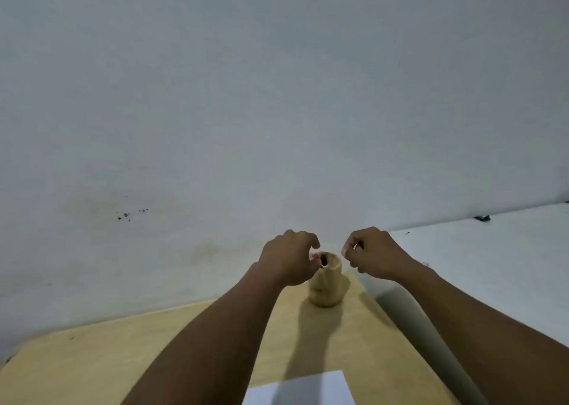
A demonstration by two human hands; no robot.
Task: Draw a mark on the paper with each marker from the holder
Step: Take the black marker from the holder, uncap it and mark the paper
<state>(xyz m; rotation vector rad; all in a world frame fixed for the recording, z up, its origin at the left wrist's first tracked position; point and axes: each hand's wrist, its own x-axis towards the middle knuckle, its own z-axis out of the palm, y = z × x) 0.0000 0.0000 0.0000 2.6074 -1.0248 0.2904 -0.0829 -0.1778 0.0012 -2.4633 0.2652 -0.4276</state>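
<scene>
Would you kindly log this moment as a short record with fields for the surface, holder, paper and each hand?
surface: wooden table against a pale wall
holder: tan, upright, near the table's far edge
paper: white sheet at the near edge, partly out of frame
left hand: at the holder's mouth, fingers curled
right hand: raised right of the holder, pinching something small and pale, too blurred to name
marks on paper: none visible
</scene>
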